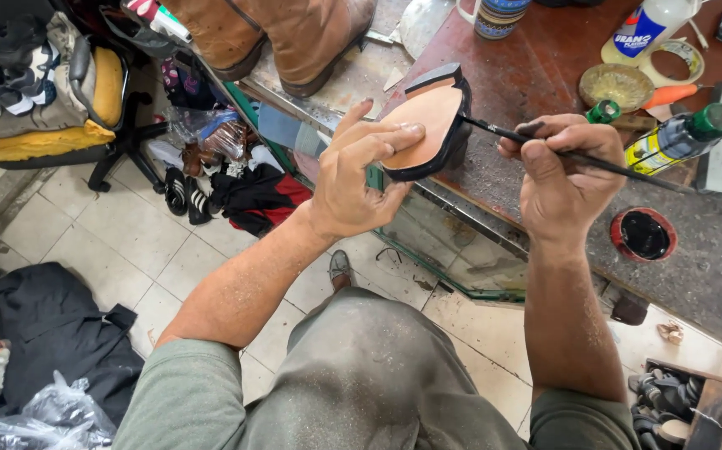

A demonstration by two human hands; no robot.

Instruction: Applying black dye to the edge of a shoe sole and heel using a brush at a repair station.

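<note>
Both hands are busy: the left hand (pixel 352 187) grasps the shoe sole (pixel 429 127), its long axis pointing away, while right-hand fingers (pixel 536 142) pinch a thin brush (pixel 594 160) touching its right edge.

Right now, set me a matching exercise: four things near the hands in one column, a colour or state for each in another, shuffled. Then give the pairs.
1. shoe sole
2. thin brush
3. round lid
4. bottle

A. lying on its side, green cap
B. holds black liquid
C. tan, black edge, in the left hand
D. gripped by the right hand

Pairs: 1-C, 2-D, 3-B, 4-A
</note>
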